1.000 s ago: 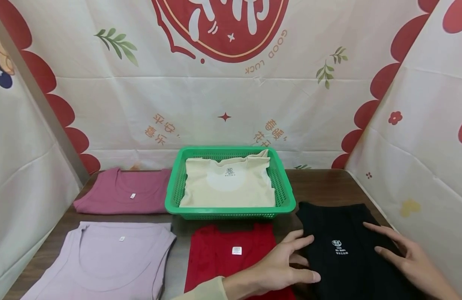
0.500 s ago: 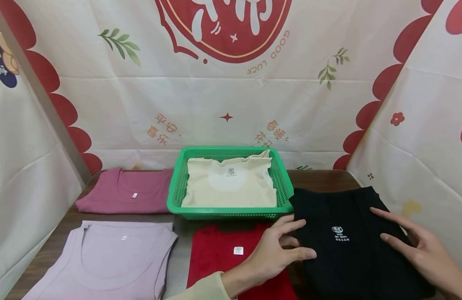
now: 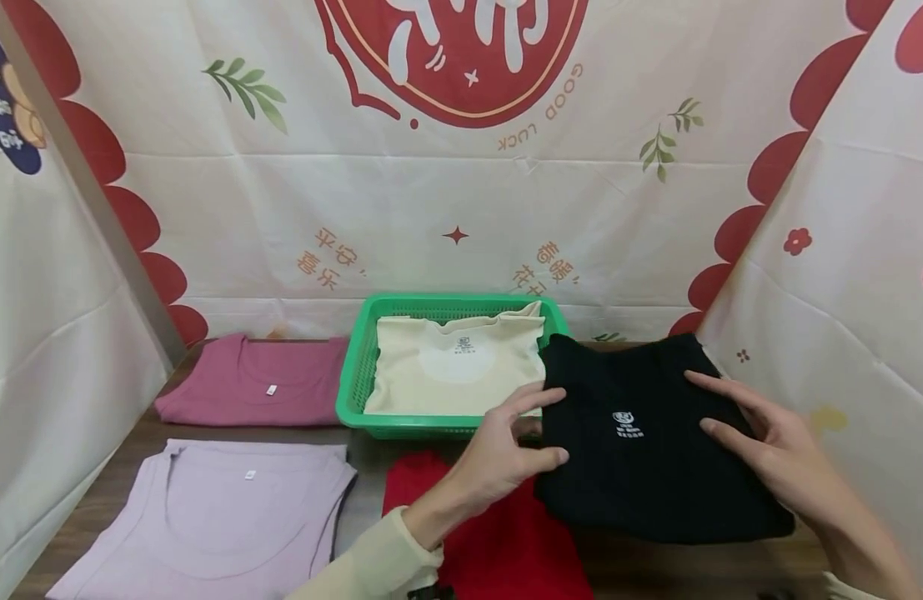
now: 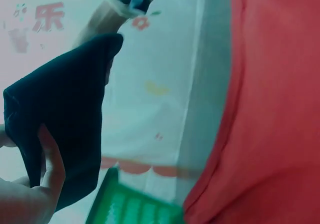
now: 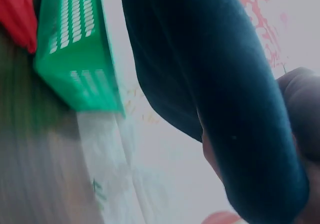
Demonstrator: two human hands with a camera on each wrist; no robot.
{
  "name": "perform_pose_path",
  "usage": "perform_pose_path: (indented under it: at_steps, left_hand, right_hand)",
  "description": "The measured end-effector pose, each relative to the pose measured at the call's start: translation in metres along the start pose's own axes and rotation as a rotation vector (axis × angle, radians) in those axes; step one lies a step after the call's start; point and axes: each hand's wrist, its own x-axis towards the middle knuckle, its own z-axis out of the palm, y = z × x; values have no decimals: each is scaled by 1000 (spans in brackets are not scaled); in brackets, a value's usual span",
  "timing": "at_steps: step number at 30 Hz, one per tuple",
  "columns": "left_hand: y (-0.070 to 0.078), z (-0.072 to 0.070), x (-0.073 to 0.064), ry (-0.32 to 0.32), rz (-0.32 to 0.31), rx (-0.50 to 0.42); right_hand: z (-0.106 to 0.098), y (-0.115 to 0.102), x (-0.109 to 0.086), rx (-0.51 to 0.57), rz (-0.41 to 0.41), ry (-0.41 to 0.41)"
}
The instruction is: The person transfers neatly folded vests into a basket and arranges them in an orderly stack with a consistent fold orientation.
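Observation:
A folded black shirt (image 3: 656, 450) with a small white neck print is held up off the table between my two hands. My left hand (image 3: 499, 454) pinches its left edge, thumb on top and other fingers partly underneath. At the right side my right hand (image 3: 769, 450) grips it, with thumb and one finger showing on top. The shirt's upper left corner overlaps the right rim of the green basket (image 3: 416, 427) in the head view. Inside that basket lies a folded cream shirt (image 3: 401, 367). The left wrist view shows the black shirt (image 4: 75, 108) hanging tilted from my left hand (image 4: 30, 194).
A folded red shirt (image 3: 506, 550) lies in front of the basket, partly behind my left arm. On the left are a folded lilac shirt (image 3: 236, 517) and a folded mauve-pink shirt (image 3: 281, 375). A printed cloth (image 3: 401, 192) walls the table at back and sides.
Both hands have lifted the black shirt off the table at the right and carried it up and leftward, toward the basket. The other shirts stay where they were.

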Motion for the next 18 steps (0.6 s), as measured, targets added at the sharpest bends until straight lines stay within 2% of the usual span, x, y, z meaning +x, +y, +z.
perform_pose_path:
  at_steps: [3, 7, 10, 18]
  left_hand:
    - [11, -18, 0, -1, 59, 35]
    - [23, -43, -1, -10, 129, 27]
    - [30, -63, -5, -1, 135, 23]
    - [42, -110, -13, 61, 137, 92]
  right_hand:
    - [10, -14, 13, 78, -2, -13]
    - [24, -32, 30, 151, -57, -11]
    - [35, -45, 44, 184, -103, -23]
    - [61, -74, 81, 335, -114, -106]
